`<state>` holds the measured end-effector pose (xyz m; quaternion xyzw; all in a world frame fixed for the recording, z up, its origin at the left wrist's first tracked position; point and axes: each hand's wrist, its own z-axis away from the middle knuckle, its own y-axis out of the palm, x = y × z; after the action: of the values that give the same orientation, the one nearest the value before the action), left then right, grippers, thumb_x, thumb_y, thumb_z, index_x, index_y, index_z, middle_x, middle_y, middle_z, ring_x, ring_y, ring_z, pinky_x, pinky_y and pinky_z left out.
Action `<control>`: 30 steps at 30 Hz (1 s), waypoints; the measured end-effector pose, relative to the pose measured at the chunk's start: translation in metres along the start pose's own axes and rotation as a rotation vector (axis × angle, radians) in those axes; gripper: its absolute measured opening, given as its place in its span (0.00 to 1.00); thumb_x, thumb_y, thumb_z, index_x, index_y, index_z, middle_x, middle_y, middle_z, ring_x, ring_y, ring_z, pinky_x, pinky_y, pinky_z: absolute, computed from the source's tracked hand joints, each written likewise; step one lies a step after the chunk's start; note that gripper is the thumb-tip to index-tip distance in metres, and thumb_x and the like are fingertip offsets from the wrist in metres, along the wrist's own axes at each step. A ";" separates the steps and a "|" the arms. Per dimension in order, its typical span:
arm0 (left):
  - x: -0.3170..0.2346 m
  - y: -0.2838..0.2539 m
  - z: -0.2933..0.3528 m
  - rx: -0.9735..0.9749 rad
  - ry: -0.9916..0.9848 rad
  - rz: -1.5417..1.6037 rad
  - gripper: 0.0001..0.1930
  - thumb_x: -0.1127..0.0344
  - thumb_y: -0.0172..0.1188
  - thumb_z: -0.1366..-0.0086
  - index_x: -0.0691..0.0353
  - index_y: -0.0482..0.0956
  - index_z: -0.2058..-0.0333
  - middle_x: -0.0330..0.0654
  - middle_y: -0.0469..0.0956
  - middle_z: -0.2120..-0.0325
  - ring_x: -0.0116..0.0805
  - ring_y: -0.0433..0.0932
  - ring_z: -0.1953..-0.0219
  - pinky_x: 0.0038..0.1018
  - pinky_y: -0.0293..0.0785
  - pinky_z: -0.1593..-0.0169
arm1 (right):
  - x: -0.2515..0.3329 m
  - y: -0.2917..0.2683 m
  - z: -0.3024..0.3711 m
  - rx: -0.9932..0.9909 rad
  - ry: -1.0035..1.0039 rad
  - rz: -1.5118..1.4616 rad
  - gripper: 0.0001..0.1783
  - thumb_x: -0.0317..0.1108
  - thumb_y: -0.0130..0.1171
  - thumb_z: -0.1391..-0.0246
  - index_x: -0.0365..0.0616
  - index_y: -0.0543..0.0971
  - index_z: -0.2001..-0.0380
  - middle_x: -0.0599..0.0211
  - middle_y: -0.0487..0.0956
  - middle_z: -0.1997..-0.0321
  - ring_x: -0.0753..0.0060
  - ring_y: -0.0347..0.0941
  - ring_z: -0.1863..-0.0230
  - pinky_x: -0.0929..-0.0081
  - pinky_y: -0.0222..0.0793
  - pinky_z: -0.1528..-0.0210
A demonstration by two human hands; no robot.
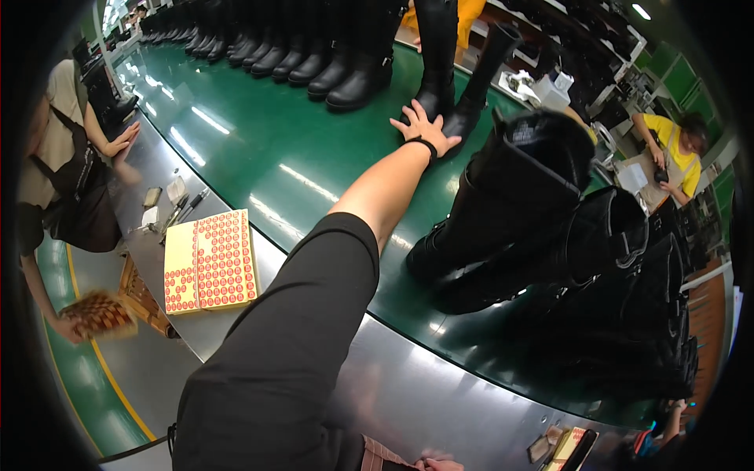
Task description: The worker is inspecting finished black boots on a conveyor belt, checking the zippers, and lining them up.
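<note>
My left hand point(424, 132), with a black band at its wrist, reaches far out over the green table. Its fingers are spread, back of the hand up, at the foot of a tall black boot point(437, 74). The fingertips overlap the boot's toe; I cannot tell how firmly they touch. Just to the right of the hand leans a second black boot point(479, 86), its shaft tilted right. At the bottom edge, only a small part of my right hand point(440, 465) shows, its fingers mostly cut off.
Black boots point(345, 86) line the far side; more boots point(518, 204) crowd the right. A yellow stack with red dots point(212, 263) lies on the metal ledge point(408, 385) by pens point(184, 206). One person point(63, 157) stands left, another in yellow point(671, 153) at right.
</note>
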<state>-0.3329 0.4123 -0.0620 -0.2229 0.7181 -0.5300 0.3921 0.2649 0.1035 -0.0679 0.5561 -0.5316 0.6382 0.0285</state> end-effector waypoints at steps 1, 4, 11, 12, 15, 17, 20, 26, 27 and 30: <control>0.002 -0.003 0.000 0.048 -0.011 0.046 0.40 0.31 0.52 0.41 0.42 0.62 0.34 0.58 0.36 0.29 0.62 0.34 0.28 0.70 0.41 0.36 | 0.004 0.002 -0.002 -0.050 -0.052 -0.007 0.11 0.24 0.72 0.59 0.46 0.83 0.70 0.62 0.81 0.74 0.61 0.76 0.71 0.66 0.70 0.69; 0.014 -0.016 0.020 0.135 0.135 -0.005 0.40 0.36 0.57 0.41 0.47 0.62 0.34 0.55 0.35 0.29 0.59 0.33 0.28 0.67 0.43 0.35 | 0.028 0.011 -0.008 -0.271 -0.060 0.111 0.10 0.22 0.70 0.60 0.45 0.83 0.71 0.63 0.80 0.75 0.64 0.74 0.72 0.66 0.70 0.71; 0.055 -0.065 0.102 0.360 0.247 0.188 0.31 0.74 0.54 0.46 0.52 0.70 0.41 0.55 0.64 0.41 0.55 0.62 0.37 0.51 0.61 0.37 | 0.051 0.016 -0.010 -0.298 -0.036 0.156 0.09 0.21 0.65 0.59 0.44 0.82 0.71 0.64 0.78 0.74 0.62 0.71 0.71 0.66 0.70 0.65; 0.062 -0.076 0.114 0.375 0.283 0.221 0.28 0.75 0.53 0.47 0.54 0.73 0.45 0.55 0.68 0.45 0.54 0.66 0.40 0.47 0.64 0.39 | 0.049 0.015 -0.008 -0.262 -0.038 0.194 0.08 0.26 0.66 0.56 0.46 0.82 0.69 0.64 0.78 0.73 0.60 0.72 0.71 0.64 0.69 0.65; 0.079 -0.113 0.146 0.445 0.374 0.313 0.20 0.79 0.51 0.50 0.58 0.80 0.58 0.52 0.79 0.57 0.51 0.75 0.49 0.39 0.71 0.46 | 0.039 0.014 -0.003 -0.231 -0.005 0.124 0.11 0.27 0.66 0.63 0.45 0.82 0.70 0.66 0.78 0.74 0.62 0.72 0.70 0.69 0.68 0.65; 0.083 -0.134 0.168 0.569 0.450 0.363 0.18 0.79 0.52 0.51 0.58 0.81 0.62 0.51 0.81 0.62 0.48 0.78 0.51 0.38 0.72 0.48 | 0.034 0.014 0.000 -0.257 -0.023 0.104 0.08 0.28 0.65 0.61 0.45 0.81 0.72 0.66 0.78 0.74 0.61 0.71 0.70 0.68 0.66 0.65; 0.078 -0.154 0.196 0.625 0.612 0.500 0.15 0.73 0.59 0.51 0.56 0.82 0.62 0.51 0.77 0.52 0.46 0.68 0.41 0.39 0.63 0.38 | 0.031 0.012 0.000 -0.213 -0.100 0.107 0.07 0.27 0.65 0.59 0.45 0.81 0.72 0.65 0.78 0.72 0.60 0.71 0.67 0.66 0.66 0.62; 0.031 -0.153 0.261 0.330 0.860 0.697 0.20 0.52 0.72 0.53 0.53 0.82 0.62 0.52 0.59 0.39 0.56 0.54 0.35 0.45 0.49 0.32 | 0.032 0.010 0.001 -0.227 -0.143 0.138 0.06 0.27 0.65 0.59 0.45 0.81 0.74 0.64 0.77 0.72 0.58 0.71 0.66 0.66 0.67 0.62; 0.018 -0.147 0.278 0.223 0.780 0.639 0.24 0.48 0.73 0.54 0.52 0.81 0.60 0.54 0.58 0.39 0.58 0.54 0.35 0.46 0.49 0.32 | 0.032 0.010 0.002 -0.223 -0.130 0.143 0.05 0.27 0.65 0.59 0.45 0.81 0.74 0.64 0.76 0.73 0.58 0.71 0.67 0.66 0.67 0.62; -0.023 -0.135 0.304 -0.012 0.516 0.548 0.40 0.40 0.75 0.61 0.50 0.77 0.48 0.57 0.48 0.35 0.63 0.46 0.32 0.63 0.46 0.35 | 0.031 0.012 0.003 -0.256 -0.120 0.146 0.05 0.27 0.65 0.59 0.45 0.81 0.75 0.64 0.76 0.73 0.58 0.71 0.68 0.66 0.67 0.64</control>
<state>-0.0890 0.2052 0.0322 0.1163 0.8292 -0.4400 0.3245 0.2471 0.0789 -0.0533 0.5450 -0.6484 0.5312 0.0205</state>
